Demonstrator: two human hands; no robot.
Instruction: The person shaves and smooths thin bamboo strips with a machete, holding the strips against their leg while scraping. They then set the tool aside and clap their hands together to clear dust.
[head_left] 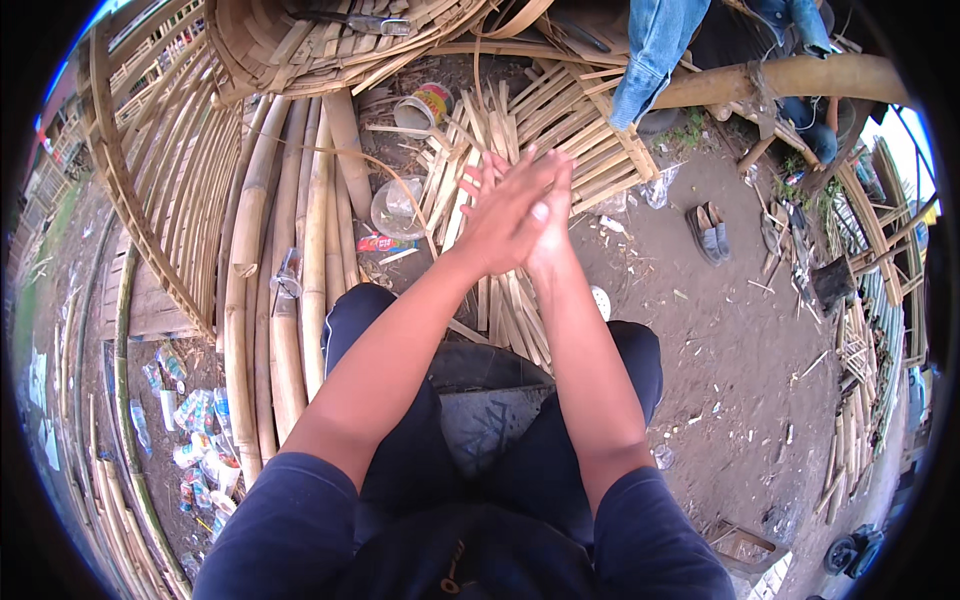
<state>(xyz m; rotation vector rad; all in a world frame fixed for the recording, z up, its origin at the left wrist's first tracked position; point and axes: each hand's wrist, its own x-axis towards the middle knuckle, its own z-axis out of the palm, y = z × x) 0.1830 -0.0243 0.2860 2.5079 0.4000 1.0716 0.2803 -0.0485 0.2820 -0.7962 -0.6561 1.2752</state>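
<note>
My left hand [500, 222] and my right hand [549, 235] meet palm against palm above the ground in front of my knees. The left lies across the right with its fingers stretched out. Several fingers of the right stick out on the far left side, spread apart. No object shows between the palms, though their inner faces are hidden. Under and beyond them lie split bamboo strips [513, 318] in a loose pile. Just past the pile rests a slatted bamboo panel [590, 150].
Long bamboo poles [315, 230] lie at my left, near a curved slatted frame [160, 200]. Left of my hands are a tub [412, 115] and a red packet [385, 243]. A woven basket [270, 55] holds a blade. Shoes [708, 233] sit right; a denim-clad leg [645, 60] is ahead.
</note>
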